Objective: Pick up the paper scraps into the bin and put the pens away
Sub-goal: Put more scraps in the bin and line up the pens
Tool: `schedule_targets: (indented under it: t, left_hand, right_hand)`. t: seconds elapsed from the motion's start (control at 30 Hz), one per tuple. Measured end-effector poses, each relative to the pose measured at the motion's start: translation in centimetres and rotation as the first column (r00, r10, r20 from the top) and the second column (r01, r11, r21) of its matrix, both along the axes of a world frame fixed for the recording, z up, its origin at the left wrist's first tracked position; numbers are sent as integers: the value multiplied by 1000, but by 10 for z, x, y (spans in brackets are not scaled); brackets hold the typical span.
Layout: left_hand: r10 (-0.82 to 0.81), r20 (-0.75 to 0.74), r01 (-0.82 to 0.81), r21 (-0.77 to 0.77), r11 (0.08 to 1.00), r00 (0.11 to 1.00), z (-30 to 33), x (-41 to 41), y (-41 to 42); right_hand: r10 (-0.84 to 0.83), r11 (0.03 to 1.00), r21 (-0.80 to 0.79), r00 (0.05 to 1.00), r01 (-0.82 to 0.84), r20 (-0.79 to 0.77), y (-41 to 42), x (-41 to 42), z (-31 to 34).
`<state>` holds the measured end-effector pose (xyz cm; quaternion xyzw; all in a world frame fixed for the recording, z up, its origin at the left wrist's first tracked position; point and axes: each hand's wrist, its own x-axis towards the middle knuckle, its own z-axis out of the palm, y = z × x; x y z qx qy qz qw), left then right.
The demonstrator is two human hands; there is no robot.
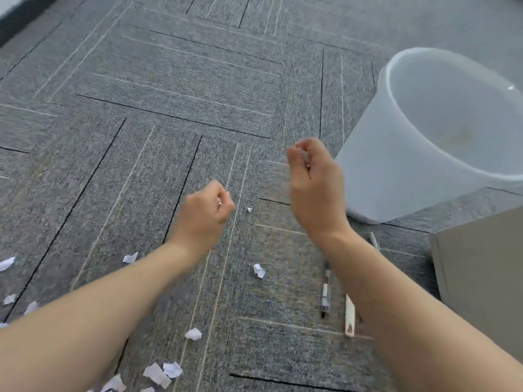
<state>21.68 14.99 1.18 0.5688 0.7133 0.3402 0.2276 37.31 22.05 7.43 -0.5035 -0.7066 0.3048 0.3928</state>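
Note:
A translucent white bin (376, 176) stands on the grey carpet at the right. My right hand (314, 188) is raised just left of it, fingers pinched on a small paper scrap. Lower and further left, my left hand (205, 213) is also closed, with a bit of white paper showing between the fingers. White paper scraps lie on the carpet, among them a scrap (259, 270) between my arms, another scrap (193, 333) below it and a pile of scraps (162, 373) at the bottom. Two pens (326, 295) (350, 318) lie beside my right forearm.
A beige cardboard box (481, 278) sits at the right edge, below the bin. More scraps (7, 263) lie along the left edge. A tiny scrap (249, 209) lies between my hands. A dark wall base runs across the top left corner.

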Motion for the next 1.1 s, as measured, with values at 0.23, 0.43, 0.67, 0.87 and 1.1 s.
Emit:
schedule_targets:
  t: [0.23,0.43,0.67,0.87,1.1]
  left_hand:
    - [-183,346,67,323,944,920,160,110,114]
    - [-214,336,132,251,959,917,177,194,179]
    - [-418,40,419,-72,905,908,157,205,204]
    - [-209,184,138,337,931,961,147,116,162]
    - [72,-156,-70,17,997,985,14,-39,30]
  right_hand:
    - [-367,886,279,928,370,-66,89,82,133]
    - [-450,893,13,890,451,68,109,155,100]
    - [-545,838,-49,836,543,-58,99,170,96]
    - [-186,967,78,882,242,-432,55,96,91]
    - [304,946,-201,914,-255,271,6,-8,-58]
